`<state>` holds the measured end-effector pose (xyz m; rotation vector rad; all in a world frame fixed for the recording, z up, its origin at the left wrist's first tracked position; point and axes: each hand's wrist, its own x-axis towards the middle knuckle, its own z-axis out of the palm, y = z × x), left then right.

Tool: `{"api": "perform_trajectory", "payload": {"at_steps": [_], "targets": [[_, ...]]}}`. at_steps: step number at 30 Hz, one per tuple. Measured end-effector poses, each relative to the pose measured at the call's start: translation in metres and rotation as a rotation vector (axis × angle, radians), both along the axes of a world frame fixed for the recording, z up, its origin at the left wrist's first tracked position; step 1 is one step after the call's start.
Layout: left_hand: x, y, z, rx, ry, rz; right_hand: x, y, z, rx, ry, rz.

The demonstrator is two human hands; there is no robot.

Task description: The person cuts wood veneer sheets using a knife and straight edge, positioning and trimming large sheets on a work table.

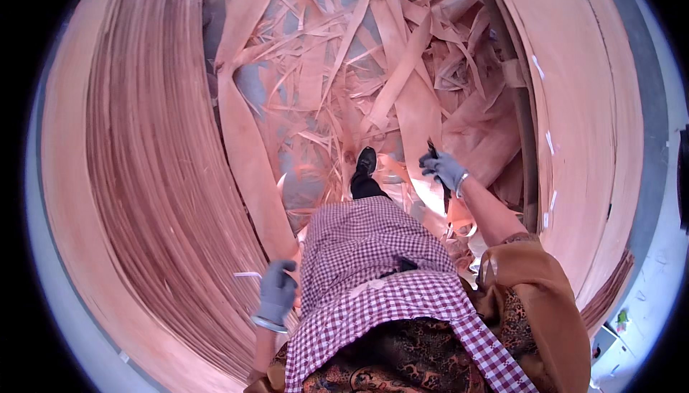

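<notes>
My left hand (278, 294), in a grey glove, hangs beside the left stack of wood veneer sheets (154, 142). Its thumb stands apart from the fingers, and no held thing shows in it. A thin white bent strip (248, 274) is close to its fingers; whether they touch I cannot tell. Out in front on the right, my gloved right hand (445, 169) is closed round a slim dark tool (432, 149). The tool's dark ends show above and below the fist, but its exact kind is unclear. Beneath that hand lie long torn veneer strips (420, 127).
Torn veneer scraps (316, 55) cover much of the grey floor (298, 178) between the stacks. Another veneer stack (581, 106) rises on the right, with a dark upright edge (527, 106) along its side. My black shoe (366, 160) is among the scraps.
</notes>
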<state>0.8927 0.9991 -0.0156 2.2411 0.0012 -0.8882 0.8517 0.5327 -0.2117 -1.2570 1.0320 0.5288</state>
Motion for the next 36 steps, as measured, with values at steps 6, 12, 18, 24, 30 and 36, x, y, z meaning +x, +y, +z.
{"api": "perform_trajectory", "payload": {"at_steps": [6, 12, 18, 24, 30, 36], "targets": [[0.034, -0.050, -0.104, -0.098, 0.127, -0.253, 0.088, -0.036, -0.112, 0.081, 0.141, 0.002], [0.105, -0.073, -0.176, -0.005, 0.258, -0.327, 0.139, -0.071, -0.254, -0.039, 0.160, -0.098], [0.136, -0.071, -0.195, 0.088, -0.126, -0.163, 0.200, -0.135, -0.390, -0.179, 0.079, -0.103], [0.148, -0.049, -0.197, 0.115, 0.086, -0.090, 0.240, -0.167, -0.473, -0.306, 0.075, -0.293], [0.151, -0.043, -0.194, 0.013, 0.159, -0.044, 0.264, -0.072, -0.407, -0.380, -0.073, -0.124], [0.166, -0.053, -0.189, -0.055, 0.301, -0.180, 0.279, 0.061, -0.209, -0.149, -0.435, 0.027]]}}
